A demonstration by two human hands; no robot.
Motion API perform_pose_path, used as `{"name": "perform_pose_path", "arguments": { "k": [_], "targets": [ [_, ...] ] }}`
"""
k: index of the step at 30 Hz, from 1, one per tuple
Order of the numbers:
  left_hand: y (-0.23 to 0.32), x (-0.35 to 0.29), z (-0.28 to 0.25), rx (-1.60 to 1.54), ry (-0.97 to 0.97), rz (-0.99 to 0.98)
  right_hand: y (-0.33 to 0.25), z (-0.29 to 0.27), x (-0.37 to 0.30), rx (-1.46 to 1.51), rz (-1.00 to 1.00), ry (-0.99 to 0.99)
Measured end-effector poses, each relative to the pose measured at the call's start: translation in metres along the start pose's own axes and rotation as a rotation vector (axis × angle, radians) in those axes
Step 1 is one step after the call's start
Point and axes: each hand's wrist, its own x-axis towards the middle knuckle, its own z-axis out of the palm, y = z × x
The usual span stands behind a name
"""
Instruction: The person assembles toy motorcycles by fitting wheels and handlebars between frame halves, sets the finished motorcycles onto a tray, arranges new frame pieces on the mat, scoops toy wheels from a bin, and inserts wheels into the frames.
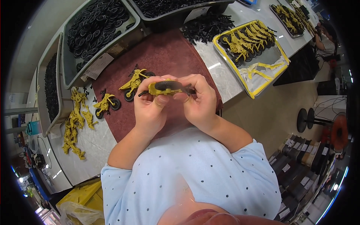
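A yellow-and-black toy motorcycle (167, 86), pinched between a person's left hand (149, 110) and right hand (199, 99) above a maroon mat (170, 48), looks light and stiff, likely best gripped by its body, sparing slim, probably fragile projections (143, 93).

A pale wall (32, 41) curves along the upper left of the frame, above a glossy, white-marbled table (95, 142) running across to the upper right. Tan floor (249, 108) shows right of centre, with an orange fan (339, 129) and pale cables (330, 107) near the right edge. Dark, white-labelled stacks (300, 168) fill the lower right, where a bright light (335, 186) glows.
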Motion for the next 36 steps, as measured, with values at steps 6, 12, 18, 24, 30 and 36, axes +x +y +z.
{"name": "perform_pose_path", "arguments": {
  "k": [6, 12, 18, 24, 30, 36],
  "targets": [
    [0.004, 0.003, -0.001, -0.051, 0.035, -0.027, -0.008, -0.014, 0.013, -0.001, 0.004, -0.184],
    [0.002, 0.004, -0.003, 0.078, -0.035, 0.060, 0.000, -0.010, 0.009, -0.001, -0.053, -0.099],
    [0.005, 0.007, -0.001, 0.174, -0.056, 0.054, 0.006, -0.006, 0.001, 0.071, 0.055, -0.064],
    [0.025, 0.016, -0.004, 0.008, 0.128, -0.285, 0.002, -0.020, 0.009, 0.411, 0.477, -0.308],
    [0.030, 0.014, -0.017, 0.051, 0.136, -0.435, -0.001, -0.020, 0.007, 0.515, 0.489, -0.377],
    [0.041, 0.005, -0.014, 0.227, 0.188, -0.407, 0.011, -0.005, 0.004, 0.407, 0.537, -0.235]
  ]
}}
